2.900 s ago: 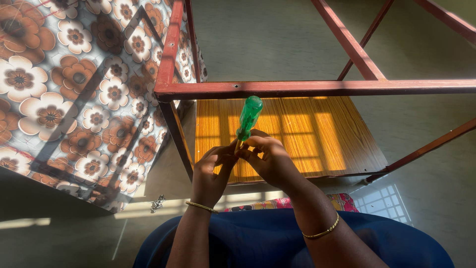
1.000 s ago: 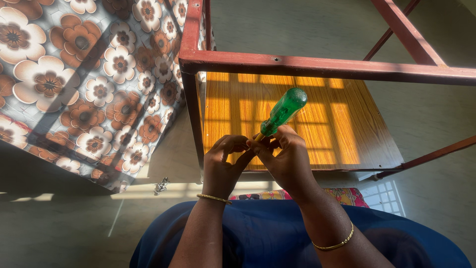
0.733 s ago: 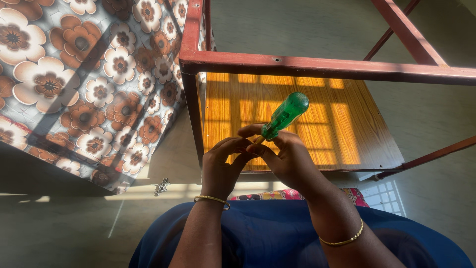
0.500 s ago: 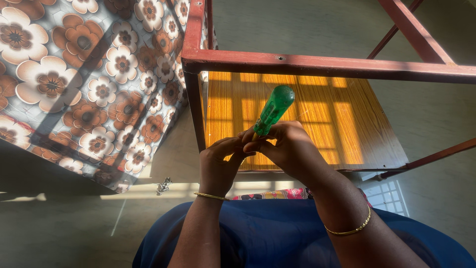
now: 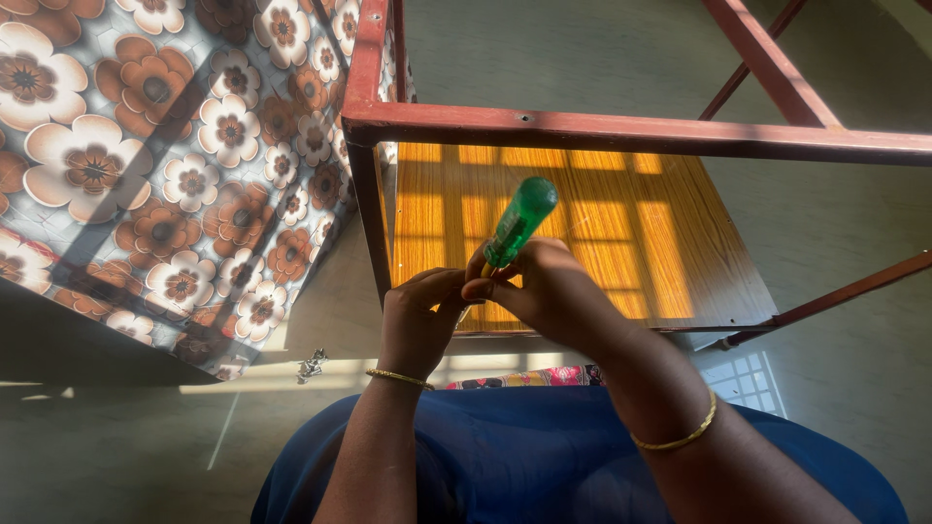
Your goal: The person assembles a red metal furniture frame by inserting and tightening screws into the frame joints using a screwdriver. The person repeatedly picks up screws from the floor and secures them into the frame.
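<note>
Red-painted metal frame (image 5: 621, 131) stands over a wooden board (image 5: 582, 233) striped with sunlight, and a flowered brown cloth (image 5: 165, 165) drapes a surface at the left. Lower down, the right hand (image 5: 549, 296) is closed round a green-handled screwdriver (image 5: 519, 221), which tilts up and away in front of the board. The left hand (image 5: 419, 325) pinches in at the tool's tip; what it grips there is hidden. To my eye, the work goes best with the shaft kept straight in line, the left fingers steadying the tip. Small metal fittings (image 5: 311, 366) lie on the floor.
</note>
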